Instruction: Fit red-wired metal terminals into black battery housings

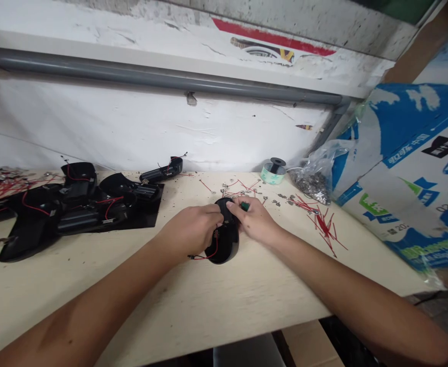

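An oval black plastic shell (227, 250), hollow side up, lies on the table between my hands. My left hand (193, 228) is closed at its left side, fingertips pinched together over the inside; whatever is between them is hidden. A thin red wire (208, 257) curves out of the shell below those fingers, its dark end past the left rim. My right hand (255, 220) grips the shell's upper right edge, thumb on the rim. Something green (244, 206) shows between its thumb and fingers, mostly covered.
Several black shells with red wires (78, 216) lie at the left, near a red wire pile (2, 183). Loose red wires (325, 227) and small metal pieces are scattered behind and right. A tape roll (272, 176), a bag of metal parts (314, 181) and a blue-white carton (411, 178) stand right.
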`<action>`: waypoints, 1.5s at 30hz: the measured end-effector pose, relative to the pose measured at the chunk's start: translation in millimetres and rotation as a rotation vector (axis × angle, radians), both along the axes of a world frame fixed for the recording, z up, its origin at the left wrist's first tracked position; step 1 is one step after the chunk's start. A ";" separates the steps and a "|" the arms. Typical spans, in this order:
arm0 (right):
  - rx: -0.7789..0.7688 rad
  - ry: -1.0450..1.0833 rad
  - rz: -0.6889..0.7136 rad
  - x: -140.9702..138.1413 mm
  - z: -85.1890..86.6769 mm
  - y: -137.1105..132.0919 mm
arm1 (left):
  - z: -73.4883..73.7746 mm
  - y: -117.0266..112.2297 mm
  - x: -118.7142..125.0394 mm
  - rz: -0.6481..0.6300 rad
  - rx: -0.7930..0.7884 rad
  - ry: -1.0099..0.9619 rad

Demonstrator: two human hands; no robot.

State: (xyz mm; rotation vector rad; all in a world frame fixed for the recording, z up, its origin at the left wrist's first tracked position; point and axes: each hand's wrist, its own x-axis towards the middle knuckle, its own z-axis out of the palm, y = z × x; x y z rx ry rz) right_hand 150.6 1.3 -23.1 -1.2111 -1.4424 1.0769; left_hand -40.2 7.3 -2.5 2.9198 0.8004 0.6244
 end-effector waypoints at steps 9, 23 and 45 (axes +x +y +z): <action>-0.067 0.095 -0.005 -0.8 -6.2 4.2 | 0.0 9.4 -5.5 -0.067 -0.066 -0.084; -0.054 0.087 -0.073 -4.9 -3.9 1.6 | 4.4 2.6 1.5 0.139 -0.172 -0.016; -0.154 0.455 -0.007 -0.4 8.4 2.9 | -0.8 4.5 1.6 0.131 -1.332 -0.944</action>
